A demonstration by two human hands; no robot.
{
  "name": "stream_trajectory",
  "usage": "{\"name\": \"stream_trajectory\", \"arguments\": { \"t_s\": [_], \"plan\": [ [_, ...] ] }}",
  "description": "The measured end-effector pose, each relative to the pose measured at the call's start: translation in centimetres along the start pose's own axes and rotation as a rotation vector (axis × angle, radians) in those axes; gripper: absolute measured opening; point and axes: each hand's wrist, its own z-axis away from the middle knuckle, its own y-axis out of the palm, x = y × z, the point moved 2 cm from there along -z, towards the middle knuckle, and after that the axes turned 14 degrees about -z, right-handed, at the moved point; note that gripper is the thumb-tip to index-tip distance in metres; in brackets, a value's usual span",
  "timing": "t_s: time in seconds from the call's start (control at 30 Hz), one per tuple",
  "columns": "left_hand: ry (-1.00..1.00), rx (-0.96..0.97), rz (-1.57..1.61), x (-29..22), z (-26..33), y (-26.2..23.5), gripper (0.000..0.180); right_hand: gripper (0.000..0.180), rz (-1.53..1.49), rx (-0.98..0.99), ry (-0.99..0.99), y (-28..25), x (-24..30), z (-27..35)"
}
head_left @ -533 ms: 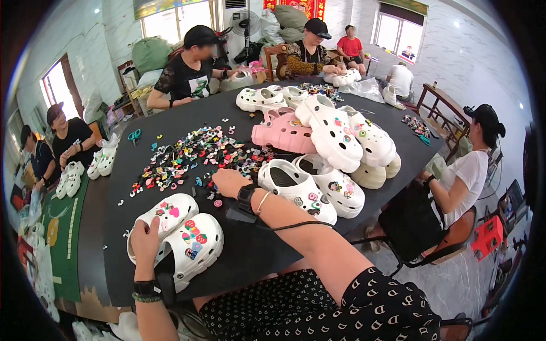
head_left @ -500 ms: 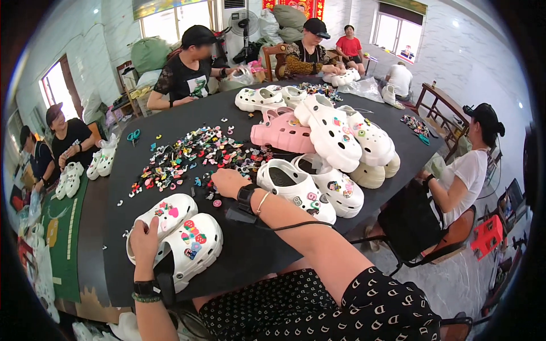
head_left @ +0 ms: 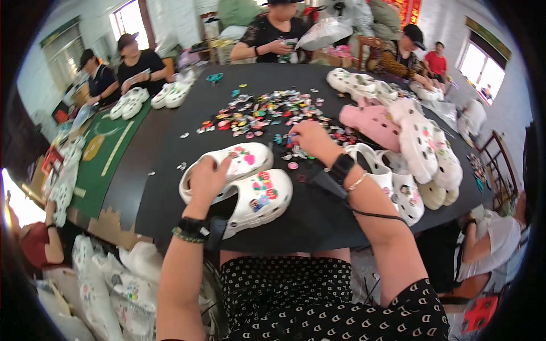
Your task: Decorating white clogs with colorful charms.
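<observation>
- Near clog [head_left: 265,199], this side of the charm pile [head_left: 267,112]: likely light, springy; grasp its heel.
- Left hand [head_left: 207,180] curled over the far clog [head_left: 241,163], grip unclear.
- Right hand [head_left: 316,141] at pile's near edge, closure hidden.
- Charm pile: probably rubbery bits; pinch.

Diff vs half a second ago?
Mostly the view: it swung left and down, so the black table and its load sit farther right and higher in frame; more bagged white clogs show at lower left. No visible grab or release by either hand. Unchanged: left hand on the left decorated white clog, right hand at the near edge of the charm pile, pink clog in place.
</observation>
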Motion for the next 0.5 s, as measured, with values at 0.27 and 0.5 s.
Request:
{"name": "stream_trajectory", "arguments": {
  "t_s": [0.27, 0.5],
  "plan": [
    [-0.081, 0.09, 0.021, 0.3, 0.4, -0.9, 0.046, 0.015, -0.412, 0.166, -0.101, 1.9, 11.3, -2.5],
    [-0.074, 0.125, 0.05, 0.0, 0.3, -0.6, 0.044, 0.017, -0.299, 0.255, -0.089, 5.1, 11.5, -3.9]
  ]
}}
